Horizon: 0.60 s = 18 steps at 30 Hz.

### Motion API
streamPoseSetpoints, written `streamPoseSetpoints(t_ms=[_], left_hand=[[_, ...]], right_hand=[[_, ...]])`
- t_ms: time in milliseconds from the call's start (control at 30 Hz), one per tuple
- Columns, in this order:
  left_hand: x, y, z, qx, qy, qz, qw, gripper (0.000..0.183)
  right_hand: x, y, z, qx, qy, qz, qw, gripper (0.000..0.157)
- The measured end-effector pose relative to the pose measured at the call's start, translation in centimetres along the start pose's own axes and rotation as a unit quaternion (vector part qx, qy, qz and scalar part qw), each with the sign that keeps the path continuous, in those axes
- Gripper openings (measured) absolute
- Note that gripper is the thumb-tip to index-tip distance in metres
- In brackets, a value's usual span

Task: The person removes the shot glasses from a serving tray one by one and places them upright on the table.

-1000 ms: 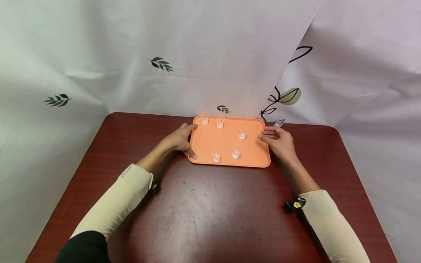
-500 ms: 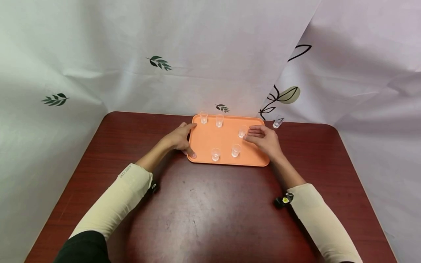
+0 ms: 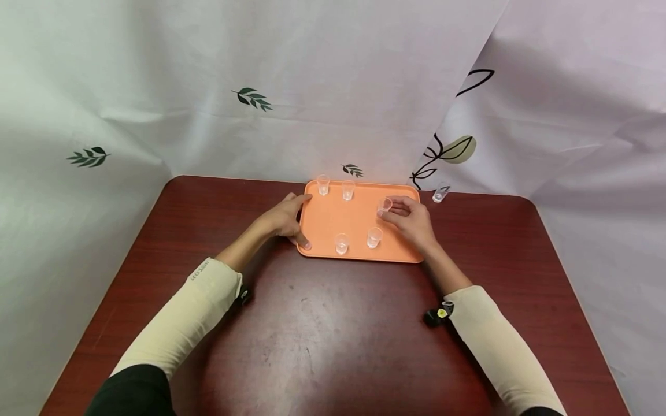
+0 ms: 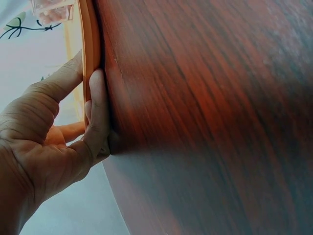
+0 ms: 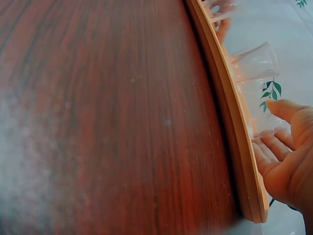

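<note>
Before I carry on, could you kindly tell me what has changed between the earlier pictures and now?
The right hand has moved left from the right edge of the orange tray to the rightmost cup on it, and now appears to hold that cup. The left hand stays at the tray's left edge, and the tray's other four cups look unmoved.

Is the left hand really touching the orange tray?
Touching. The left wrist view shows it plainly: the left hand grips the orange tray at its edge, with fingers right against the rim.
</note>
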<state>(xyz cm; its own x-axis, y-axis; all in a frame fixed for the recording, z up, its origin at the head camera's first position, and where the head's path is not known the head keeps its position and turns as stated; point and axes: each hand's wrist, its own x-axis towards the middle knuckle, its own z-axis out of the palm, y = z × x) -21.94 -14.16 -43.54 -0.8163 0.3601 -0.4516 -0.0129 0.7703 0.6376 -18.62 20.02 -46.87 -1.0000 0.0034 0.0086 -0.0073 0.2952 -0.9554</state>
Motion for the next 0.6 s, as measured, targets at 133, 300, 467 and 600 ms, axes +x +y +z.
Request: streamPoseSetpoints(t_ms=[133, 300, 467, 600], left_hand=[[-0.1, -0.1, 0.0, 0.002, 0.002, 0.002, 1.0000, 0.142], [-0.1, 0.0, 0.0, 0.008, 0.005, 0.003, 1.0000, 0.142], [0.0, 0.0, 0.0, 0.015, 0.007, 0.008, 0.9998, 0.141], [-0.1, 0.1, 0.0, 0.021, 0.008, 0.011, 0.9997, 0.141]], right_hand=[[0.0, 0.0, 0.1, 0.001, 0.004, -0.005, 1.000, 0.044], [-0.4, -0.2, -0.2, -0.002, 0.010, 0.002, 1.000, 0.044], [-0.9, -0.2, -1.0, -0.001, 0.023, 0.001, 1.000, 0.045], [-1.2, -0.1, -1.8, 0.007, 0.032, 0.000, 0.999, 0.045]])
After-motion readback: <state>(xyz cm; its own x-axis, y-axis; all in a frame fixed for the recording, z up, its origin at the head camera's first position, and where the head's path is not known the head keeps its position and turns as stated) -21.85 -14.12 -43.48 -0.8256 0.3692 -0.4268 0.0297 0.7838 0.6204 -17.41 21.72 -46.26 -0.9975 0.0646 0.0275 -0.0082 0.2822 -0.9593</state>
